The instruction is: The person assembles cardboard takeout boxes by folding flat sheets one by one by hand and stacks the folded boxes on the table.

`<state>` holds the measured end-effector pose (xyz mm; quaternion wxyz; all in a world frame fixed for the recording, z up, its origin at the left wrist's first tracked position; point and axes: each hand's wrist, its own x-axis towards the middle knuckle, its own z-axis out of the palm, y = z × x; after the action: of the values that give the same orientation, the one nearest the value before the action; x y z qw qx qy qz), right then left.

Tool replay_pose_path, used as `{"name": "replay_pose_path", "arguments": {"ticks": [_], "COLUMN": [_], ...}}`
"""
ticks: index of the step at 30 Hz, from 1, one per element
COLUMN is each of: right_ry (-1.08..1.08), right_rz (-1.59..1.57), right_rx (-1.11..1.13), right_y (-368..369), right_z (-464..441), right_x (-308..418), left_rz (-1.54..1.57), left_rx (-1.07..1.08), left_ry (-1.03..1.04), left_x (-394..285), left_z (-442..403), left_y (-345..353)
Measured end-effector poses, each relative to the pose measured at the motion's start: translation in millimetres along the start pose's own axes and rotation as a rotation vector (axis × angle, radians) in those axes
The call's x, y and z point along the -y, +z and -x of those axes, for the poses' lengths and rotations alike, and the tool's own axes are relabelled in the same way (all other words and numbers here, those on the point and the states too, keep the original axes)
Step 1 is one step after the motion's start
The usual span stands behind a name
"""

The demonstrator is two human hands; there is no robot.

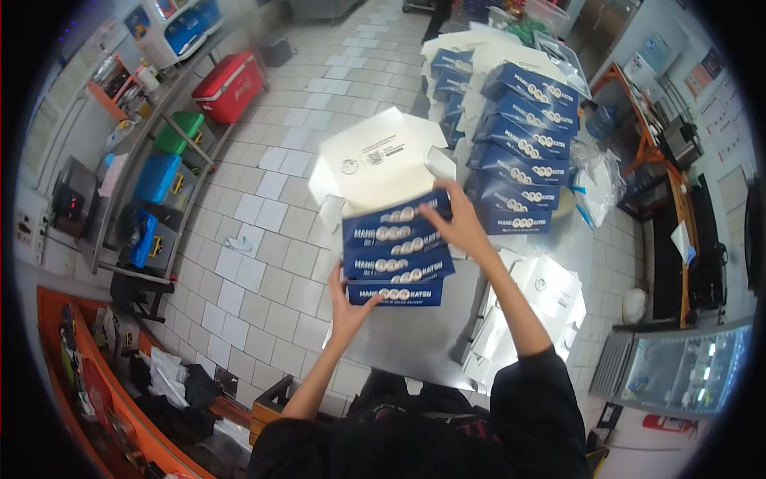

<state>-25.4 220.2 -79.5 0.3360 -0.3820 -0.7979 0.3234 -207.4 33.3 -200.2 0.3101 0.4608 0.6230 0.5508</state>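
A black shirt (415, 443) fills the foreground as a person stands at the near edge of a steel table (447, 339), both hands on a staggered stack of navy "MANG KATSU" cartons (395, 265) by the left edge. The left hand (349, 315) grips the near end of the stack, thumb across the front carton's printed face and fingers at its left side, while the right hand (459, 223) clasps the right end of the farthest carton, thumb against its face; some fingertips are hidden. Beyond them spreads a white carton flap (391, 148) printed with a QR code. A second column of navy cartons (523, 172) runs toward the far edge, with a clear plastic bag (598, 184) at its right. White cartons (562, 291) lie by the near right corner, partly behind the right forearm, and a red cooler (229, 88) sits at left across the tiled floor (239, 279)
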Motion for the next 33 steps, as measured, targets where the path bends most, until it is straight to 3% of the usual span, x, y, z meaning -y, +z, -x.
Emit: {"name": "replay_pose_path", "arguments": {"ticks": [1,3,4,5,8,10,15,17,21,23,25,27,31,33], "right_ry": [-0.112,-0.094,-0.135,-0.177,-0.077,0.011,0.137,0.184,0.243,0.524,0.790,0.944,0.967,0.970], "right_rz": [0.040,-0.064,-0.043,-0.022,0.024,0.062,0.105,0.195,0.070,0.199,0.374,0.552,0.708,0.685], "right_rx": [-0.072,0.000,-0.001,-0.001,-0.047,-0.118,-0.166,-0.172,-0.446,-0.436,-0.254,-0.171,-0.190,-0.200], "right_y": [-1,-7,-7,-9,-24,-41,-72,-75,-71,-57,-16,21,47,44], "right_z": [23,73,96,119,170,185,176,178,203,239,291,307,311,309], "right_x": [15,39,41,39,20,21,39,49,53,37,-1,2,-10,-7], "left_rz": [0.009,-0.010,-0.109,-0.447,-0.446,-0.103,-0.129,-0.023,-0.056,0.059,0.054,0.012,0.015,0.275], "left_rx": [0.017,-0.001,0.043,0.095,0.172,0.208,0.426,0.465,0.530,0.487,0.501,0.528,0.548,0.238], "left_ry": [-0.009,-0.058,-0.071,0.085,0.070,0.068,0.146,-0.046,-0.129,-0.143,-0.118,-0.137,-0.177,-0.276], "left_x": [2,7,15,23,22,5,0,0,-7,-3,-5,-3,-13,-20], "left_z": [11,35,44,52,66,65,64,61,50,45,40,36,20,1], "left_y": [-1,-2,-1,1,24,41,54,49,29,21,16,13,17,21]}}
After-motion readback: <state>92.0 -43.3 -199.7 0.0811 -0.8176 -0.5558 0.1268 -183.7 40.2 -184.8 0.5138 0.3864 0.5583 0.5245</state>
